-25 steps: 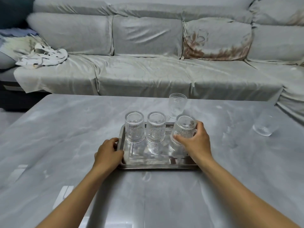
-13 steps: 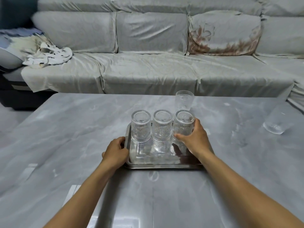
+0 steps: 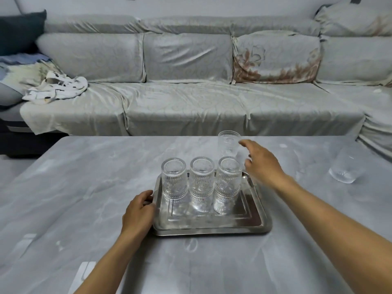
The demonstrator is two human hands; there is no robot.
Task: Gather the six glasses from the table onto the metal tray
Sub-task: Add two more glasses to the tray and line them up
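Gripping the metal tray (image 3: 212, 229) rim, the left hand (image 3: 137, 211) is closed on it. The right hand (image 3: 262, 163), fingers spread, reaches beside a glass (image 3: 229, 143) on the desk (image 3: 84, 187) beyond three trayed glasses (image 3: 201, 181). No readable writing shows.

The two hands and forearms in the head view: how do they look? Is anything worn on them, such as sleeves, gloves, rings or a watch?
Both arms are bare up to the picture's lower edge: no sleeve shows. The left hand and the right hand wear no gloves, and no watch, bracelet or ring is visible on wrists or fingers. No markings show on either forearm.
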